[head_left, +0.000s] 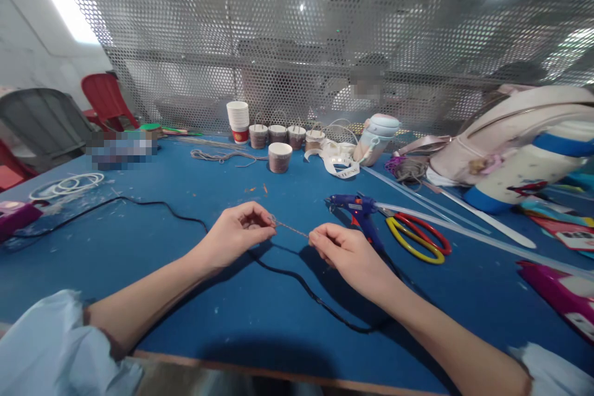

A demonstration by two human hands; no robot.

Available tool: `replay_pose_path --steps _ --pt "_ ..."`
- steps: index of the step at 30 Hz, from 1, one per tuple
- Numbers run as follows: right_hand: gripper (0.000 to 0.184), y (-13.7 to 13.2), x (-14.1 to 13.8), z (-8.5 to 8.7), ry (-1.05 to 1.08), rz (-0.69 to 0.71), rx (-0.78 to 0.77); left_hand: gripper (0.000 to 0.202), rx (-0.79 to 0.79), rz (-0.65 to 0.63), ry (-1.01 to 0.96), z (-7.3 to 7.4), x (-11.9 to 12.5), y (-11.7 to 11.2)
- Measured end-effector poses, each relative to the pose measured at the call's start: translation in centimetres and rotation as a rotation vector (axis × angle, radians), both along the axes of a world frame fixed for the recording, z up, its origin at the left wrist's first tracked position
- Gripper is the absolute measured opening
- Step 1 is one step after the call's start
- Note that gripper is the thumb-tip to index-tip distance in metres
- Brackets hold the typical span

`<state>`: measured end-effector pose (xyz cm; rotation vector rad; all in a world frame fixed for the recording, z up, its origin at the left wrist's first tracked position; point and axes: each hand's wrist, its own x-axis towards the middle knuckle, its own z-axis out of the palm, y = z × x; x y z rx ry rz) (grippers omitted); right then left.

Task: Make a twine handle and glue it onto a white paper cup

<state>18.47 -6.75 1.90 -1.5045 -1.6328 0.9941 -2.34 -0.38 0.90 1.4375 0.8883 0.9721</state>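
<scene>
Between my two hands a short twisted cord [292, 228] is stretched just above the blue table. My left hand [241, 229] pinches one end of it between thumb and fingers. The other end is pinched by my right hand [341, 247]. Right behind my right hand lies a blue glue gun [356, 205] with a clear glue stick in its back. Beside it rest scissors [420, 238] with red and yellow handles. A cup wrapped in cord [279, 158] stands upright beyond my hands, in front of several similar cups [277, 135] with thin handles.
A black cable [297, 278] crosses the table [176, 272] under my hands. Stacked paper cups [238, 120], loose cord [227, 156], white cut paper strips [341, 164] and a bottle [377, 136] stand or lie at the back. A bag [501, 130] and another bottle [533, 167] fill the right.
</scene>
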Motion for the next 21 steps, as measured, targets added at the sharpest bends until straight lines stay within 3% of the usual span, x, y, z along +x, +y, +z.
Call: replay_pose_path --steps 21 --pt "0.030 0.17 -0.87 -0.54 0.488 0.024 -0.255 0.012 0.003 -0.021 0.024 0.08 0.07 0.12"
